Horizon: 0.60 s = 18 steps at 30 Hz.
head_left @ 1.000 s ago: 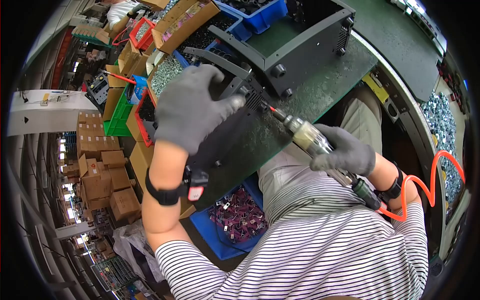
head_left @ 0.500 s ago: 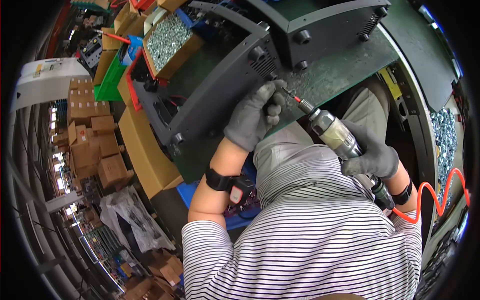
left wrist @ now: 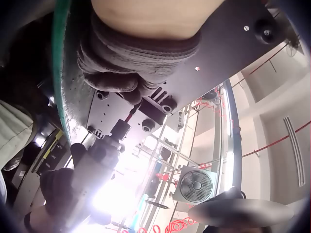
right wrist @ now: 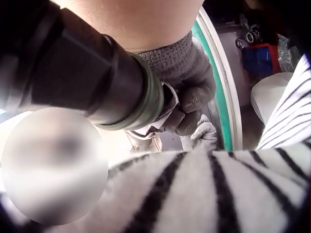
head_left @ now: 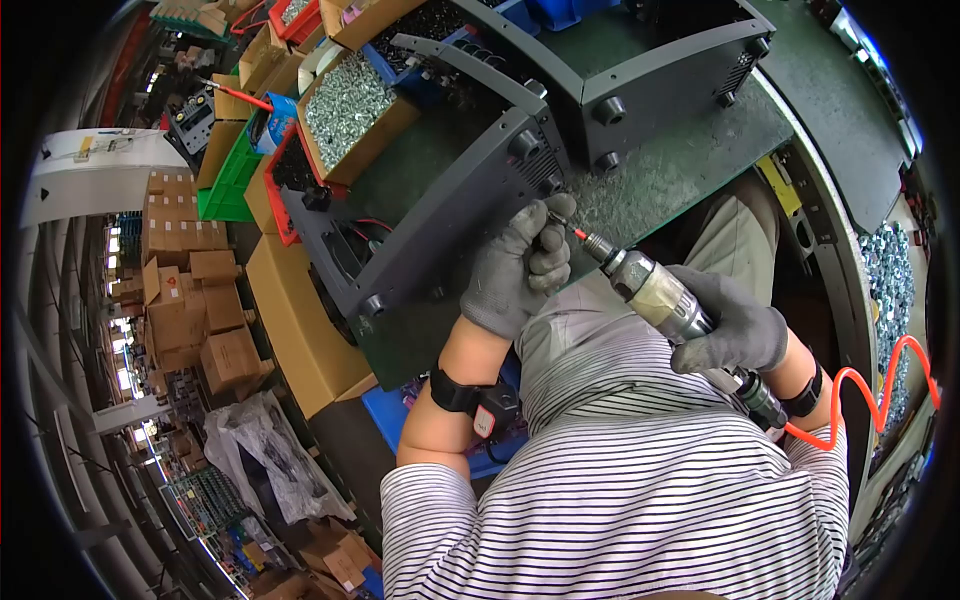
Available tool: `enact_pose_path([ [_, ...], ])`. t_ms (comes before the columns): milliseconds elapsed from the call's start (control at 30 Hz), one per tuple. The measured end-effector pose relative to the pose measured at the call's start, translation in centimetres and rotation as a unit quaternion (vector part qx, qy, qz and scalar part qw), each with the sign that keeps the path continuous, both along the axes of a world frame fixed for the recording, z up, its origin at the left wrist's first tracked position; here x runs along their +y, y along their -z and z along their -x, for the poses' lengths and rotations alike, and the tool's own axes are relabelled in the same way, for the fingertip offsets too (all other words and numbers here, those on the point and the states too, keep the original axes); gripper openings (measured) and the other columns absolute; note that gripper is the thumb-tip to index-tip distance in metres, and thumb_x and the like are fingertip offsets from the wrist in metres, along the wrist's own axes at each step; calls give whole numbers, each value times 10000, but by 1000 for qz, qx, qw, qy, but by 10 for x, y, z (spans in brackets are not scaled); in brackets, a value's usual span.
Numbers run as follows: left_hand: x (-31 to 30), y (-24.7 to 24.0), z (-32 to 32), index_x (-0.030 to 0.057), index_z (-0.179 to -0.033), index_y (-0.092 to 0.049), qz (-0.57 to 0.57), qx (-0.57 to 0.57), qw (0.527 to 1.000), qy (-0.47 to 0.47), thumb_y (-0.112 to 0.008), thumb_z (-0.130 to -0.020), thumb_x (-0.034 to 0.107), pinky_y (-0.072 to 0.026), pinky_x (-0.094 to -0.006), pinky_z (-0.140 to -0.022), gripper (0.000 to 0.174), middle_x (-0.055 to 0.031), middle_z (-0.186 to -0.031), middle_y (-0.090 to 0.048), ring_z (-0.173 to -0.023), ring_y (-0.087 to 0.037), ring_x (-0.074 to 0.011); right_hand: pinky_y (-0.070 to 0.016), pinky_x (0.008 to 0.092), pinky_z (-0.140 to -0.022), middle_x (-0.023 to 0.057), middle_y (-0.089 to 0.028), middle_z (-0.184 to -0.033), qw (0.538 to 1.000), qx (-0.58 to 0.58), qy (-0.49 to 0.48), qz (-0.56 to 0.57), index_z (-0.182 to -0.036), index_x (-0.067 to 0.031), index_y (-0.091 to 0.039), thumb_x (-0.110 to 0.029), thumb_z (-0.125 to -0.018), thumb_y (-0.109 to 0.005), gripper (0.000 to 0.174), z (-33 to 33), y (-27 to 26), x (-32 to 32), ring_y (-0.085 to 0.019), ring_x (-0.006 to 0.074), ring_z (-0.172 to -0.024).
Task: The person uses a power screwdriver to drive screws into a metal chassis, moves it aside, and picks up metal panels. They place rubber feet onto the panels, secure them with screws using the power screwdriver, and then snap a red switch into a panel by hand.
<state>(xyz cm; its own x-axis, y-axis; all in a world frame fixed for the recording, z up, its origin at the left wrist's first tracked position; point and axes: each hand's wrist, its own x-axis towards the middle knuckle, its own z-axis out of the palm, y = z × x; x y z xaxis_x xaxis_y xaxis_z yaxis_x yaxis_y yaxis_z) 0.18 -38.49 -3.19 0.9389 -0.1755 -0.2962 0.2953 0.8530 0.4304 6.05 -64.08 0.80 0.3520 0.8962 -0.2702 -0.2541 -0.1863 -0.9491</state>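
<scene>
My right gloved hand [head_left: 738, 325] grips an air screwdriver [head_left: 655, 295] around its body, with an orange hose [head_left: 850, 385] at its rear end. The red-banded bit [head_left: 582, 236] points up and left. My left gloved hand [head_left: 508, 270] has curled fingers, thumb and fingertips pinching at the bit's tip; anything small between them is hidden. Right beside that hand stands a dark grey casing [head_left: 440, 215] with round feet and vent slots. In the left wrist view the bit [left wrist: 130, 116] meets the fingertips close to the casing's slotted end [left wrist: 155, 114].
A second dark casing [head_left: 690, 90] stands behind on the green-topped bench [head_left: 690, 175]. To the left are a box of shiny screws [head_left: 345, 105], a green crate [head_left: 230, 185] and a cardboard box [head_left: 290, 320]. A blue bin [head_left: 400, 425] sits below the bench edge.
My left hand has come down from over the casing to the bit's tip, fingers now curled. The near casing stands turned, its feet showing. The screwdriver has drawn back from the casing.
</scene>
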Motion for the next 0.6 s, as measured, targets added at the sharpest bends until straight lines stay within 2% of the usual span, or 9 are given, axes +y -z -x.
enact_pose_path([
  [100,-2,-1,0,-7,-1076,-546,29,-1,1000,-2,-508,-941,267,-304,-174,-399,307,3,-663,-570,-475,-349,-38,-445,283,-758,47,-548,-939,1000,-9,0,-9,-1240,16,-452,-326,-645,-839,789,0,1,1,-515,136,-826],
  [233,-3,0,-2,-11,-1054,-558,33,-17,999,-1,-518,-937,257,-311,-172,-403,296,4,-655,-566,-466,-348,-39,-450,266,-736,44,-550,-926,999,46,-4,-18,-1234,19,-456,-336,-640,-840,791,-1,2,-1,-521,122,-804],
  [300,-6,-3,0,-21,-1048,-563,-70,-18,997,-25,-541,-925,249,-316,-175,-415,299,20,-635,-541,-467,-348,-39,-452,261,-727,43,-550,-922,998,60,2,-29,-1230,20,-458,-339,-640,-838,788,-2,2,-3,-523,117,-798],
  [333,-8,-7,1,-21,-1048,-563,-72,-19,997,-22,-541,-925,249,-316,-175,-415,299,20,-635,-541,-467,-348,-39,-455,260,-721,43,-551,-921,996,84,-7,-24,-1227,22,-459,-341,-642,-835,784,-3,1,-5,-527,116,-798],
  [400,-11,-14,3,-30,-1061,-563,-317,-36,946,-51,-557,-914,260,-317,-181,-427,325,27,-630,-512,-478,-355,-41,-458,259,-714,44,-552,-920,993,112,-12,-23,-1225,23,-461,-342,-644,-832,780,-3,2,-7,-531,116,-798],
  [533,-1,-14,5,-40,-1065,-573,-270,-93,958,-6,-582,-898,281,-307,-188,-432,362,26,-633,-500,-488,-341,-38,-463,266,-710,49,-561,-903,997,54,-23,-50,-1207,27,-473,-328,-663,-818,735,-4,6,-8,-543,119,-793],
  [600,1,-22,9,-34,-1029,-608,-320,-33,941,109,-594,-886,294,-384,-197,-483,358,-3,-696,-566,-536,-459,-63,-463,268,-713,50,-564,-889,998,44,-24,-41,-1199,28,-478,-320,-668,-814,719,-4,12,-9,-546,120,-791],
])
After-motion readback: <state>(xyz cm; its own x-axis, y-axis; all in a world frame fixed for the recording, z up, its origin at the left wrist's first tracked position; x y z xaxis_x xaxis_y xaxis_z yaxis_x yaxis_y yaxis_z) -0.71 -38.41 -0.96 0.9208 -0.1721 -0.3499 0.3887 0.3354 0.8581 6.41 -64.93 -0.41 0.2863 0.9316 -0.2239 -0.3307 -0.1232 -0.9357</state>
